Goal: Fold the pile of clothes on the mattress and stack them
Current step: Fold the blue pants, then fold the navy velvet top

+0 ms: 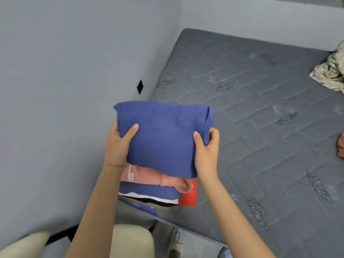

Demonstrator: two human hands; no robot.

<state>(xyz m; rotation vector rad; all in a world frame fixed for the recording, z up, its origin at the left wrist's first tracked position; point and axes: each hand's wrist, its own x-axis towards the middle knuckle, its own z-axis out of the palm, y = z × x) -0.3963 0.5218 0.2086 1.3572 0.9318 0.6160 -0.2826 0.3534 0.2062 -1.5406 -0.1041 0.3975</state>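
Nearest, at 6 o'clock, the person's knees in pale trousers (pixel 130 239) show. Above them both arms reach to the folded blue garment (pixel 163 136) near the middle. The left hand (pixel 119 144) has its grip closed on the garment's 9 o'clock edge, thumb on top. The right hand (pixel 206 151) holds the 3 o'clock edge in the same way. The garment is over the stack (pixel 152 190) of folded clothes, pink, blue and red, at the mattress's near corner. Whether it already rests on the stack I cannot tell.

The risk, I think, is that the stack looks uneven and stands close to the mattress edge at 7 o'clock. A garment set off-centre, or hands drawn out too quickly, may tip it or open the fold.

The grey quilted mattress (pixel 260 108) runs toward 1 o'clock. At 3 o'clock, well apart from the stack, lie crumpled clothes (pixel 329 71), not yet folded. A grey wall (pixel 55 71) fills 9 to 12 o'clock, with a small black mark (pixel 140 86) on it.
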